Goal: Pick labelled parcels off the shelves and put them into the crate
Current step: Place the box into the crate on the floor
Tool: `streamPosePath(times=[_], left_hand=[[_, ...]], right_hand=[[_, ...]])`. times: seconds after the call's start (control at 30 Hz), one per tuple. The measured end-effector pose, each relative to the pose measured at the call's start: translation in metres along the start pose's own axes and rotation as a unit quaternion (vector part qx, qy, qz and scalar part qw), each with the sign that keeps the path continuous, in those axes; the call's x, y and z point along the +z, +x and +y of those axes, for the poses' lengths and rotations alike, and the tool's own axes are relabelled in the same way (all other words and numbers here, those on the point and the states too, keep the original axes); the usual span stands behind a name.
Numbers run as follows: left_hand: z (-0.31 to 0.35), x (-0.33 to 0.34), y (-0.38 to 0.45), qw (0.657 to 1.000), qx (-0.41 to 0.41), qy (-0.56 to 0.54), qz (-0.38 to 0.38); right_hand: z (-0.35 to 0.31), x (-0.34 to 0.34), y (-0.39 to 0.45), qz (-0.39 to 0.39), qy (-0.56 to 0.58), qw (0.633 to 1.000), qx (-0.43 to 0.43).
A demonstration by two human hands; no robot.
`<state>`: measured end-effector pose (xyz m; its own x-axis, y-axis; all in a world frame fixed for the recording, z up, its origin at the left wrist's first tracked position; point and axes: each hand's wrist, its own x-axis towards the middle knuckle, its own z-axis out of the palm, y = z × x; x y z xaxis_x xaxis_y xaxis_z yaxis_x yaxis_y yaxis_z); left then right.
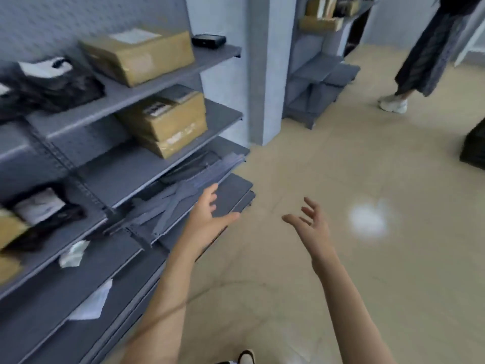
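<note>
The fingers (210,197) of the left hand (207,219) are spread and hold nothing, thumb splayed toward three o'clock, hovering just off the front edge of the low grey shelves (147,98). The right hand (312,227) is likewise empty, fingers fanned and slightly curled over the bare floor (341,166), palm turned toward the left one. Both forearms stretch forward from six o'clock, roughly parallel, which reads as a two-handed reach being shaped for a box.

The nearest labelled parcels lie at eleven o'clock from the left hand: a cardboard box (168,119) stacked on another on the middle shelf, and a larger cardboard box (139,55) above it, labels upward for easy reading. Black bagged parcels (52,85) sit at nine o'clock. No crate is visible. A second person's legs (425,53) stand at one o'clock.
</note>
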<state>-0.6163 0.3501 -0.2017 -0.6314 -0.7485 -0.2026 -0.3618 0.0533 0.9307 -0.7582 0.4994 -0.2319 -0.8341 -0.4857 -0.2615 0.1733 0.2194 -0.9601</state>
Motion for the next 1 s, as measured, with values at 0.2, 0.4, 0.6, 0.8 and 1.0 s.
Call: streamPosePath(times=[0.2, 0.4, 0.6, 0.8, 1.0], left_hand=[[-0.054, -0.097, -0.007, 0.984, -0.068, -0.03, 0.165], [-0.085, -0.117, -0.005, 0.966, -0.121, -0.057, 0.219], [-0.08, -0.12, 0.055, 0.96, -0.145, -0.044, 0.238], [-0.05, -0.117, 0.179, 0.957, -0.148, -0.025, 0.247], [-0.024, -0.122, 0.295, 0.941, -0.165, -0.046, 0.292]], right_hand=[[-0.015, 0.125, 0.009, -0.171, -0.063, 0.983, -0.026], [-0.009, 0.174, 0.025, -0.238, -0.088, 0.967, 0.002], [-0.018, 0.202, 0.089, -0.27, -0.097, 0.958, 0.01], [-0.052, 0.231, 0.208, -0.28, -0.114, 0.953, 0.002], [-0.101, 0.271, 0.335, -0.306, -0.147, 0.941, -0.01]])
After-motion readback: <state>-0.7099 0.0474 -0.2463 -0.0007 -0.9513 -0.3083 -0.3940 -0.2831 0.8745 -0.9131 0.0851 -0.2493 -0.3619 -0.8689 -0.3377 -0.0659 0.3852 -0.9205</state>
